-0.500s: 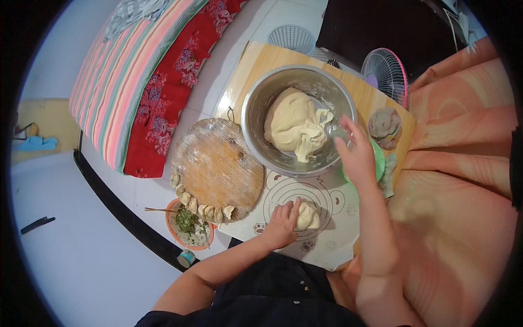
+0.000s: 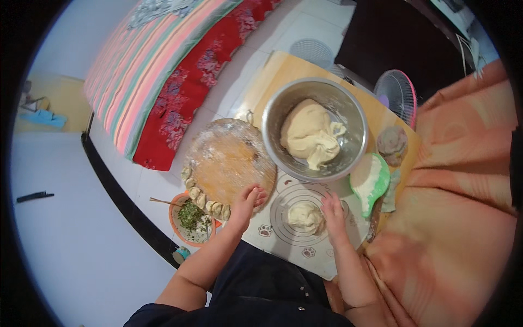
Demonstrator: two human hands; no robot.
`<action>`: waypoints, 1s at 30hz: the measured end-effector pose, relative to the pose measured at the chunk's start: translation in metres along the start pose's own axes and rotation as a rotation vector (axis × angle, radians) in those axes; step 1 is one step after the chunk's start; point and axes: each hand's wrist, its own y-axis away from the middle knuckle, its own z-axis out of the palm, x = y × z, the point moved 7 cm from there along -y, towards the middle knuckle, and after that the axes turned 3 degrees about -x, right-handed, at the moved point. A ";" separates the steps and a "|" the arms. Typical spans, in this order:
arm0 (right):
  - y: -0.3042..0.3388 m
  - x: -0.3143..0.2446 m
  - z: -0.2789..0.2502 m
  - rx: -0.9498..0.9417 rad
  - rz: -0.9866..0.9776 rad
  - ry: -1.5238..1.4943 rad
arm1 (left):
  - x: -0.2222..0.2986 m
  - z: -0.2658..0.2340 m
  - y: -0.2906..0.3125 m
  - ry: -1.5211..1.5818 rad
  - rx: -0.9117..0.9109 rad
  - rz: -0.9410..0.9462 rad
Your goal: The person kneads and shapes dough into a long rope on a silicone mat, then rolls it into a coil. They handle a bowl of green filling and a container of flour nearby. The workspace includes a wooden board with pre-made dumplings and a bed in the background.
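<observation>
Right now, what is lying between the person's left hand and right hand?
In the head view, a small dough lump lies between the left hand and the right hand, nearer the right, on the white printed mat.

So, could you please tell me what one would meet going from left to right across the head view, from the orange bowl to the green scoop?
Orange bowl, left hand, smaller dough piece, right hand, green scoop.
</observation>
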 end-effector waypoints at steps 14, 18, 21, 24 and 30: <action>-0.055 0.018 0.153 -0.212 -0.108 0.766 | -0.078 -0.284 -0.025 0.084 0.580 -0.154; -0.122 0.026 0.175 -0.027 0.134 0.792 | -0.059 -0.260 -0.044 0.254 0.440 -0.086; -0.128 0.026 0.182 0.072 0.287 0.770 | -0.063 -0.261 -0.041 0.438 0.500 -0.145; -0.124 0.027 0.179 0.073 0.393 0.686 | -0.071 -0.260 -0.051 0.727 0.406 -0.125; -0.137 0.058 0.166 0.093 0.146 0.392 | -0.071 -0.266 -0.055 0.833 0.284 -0.004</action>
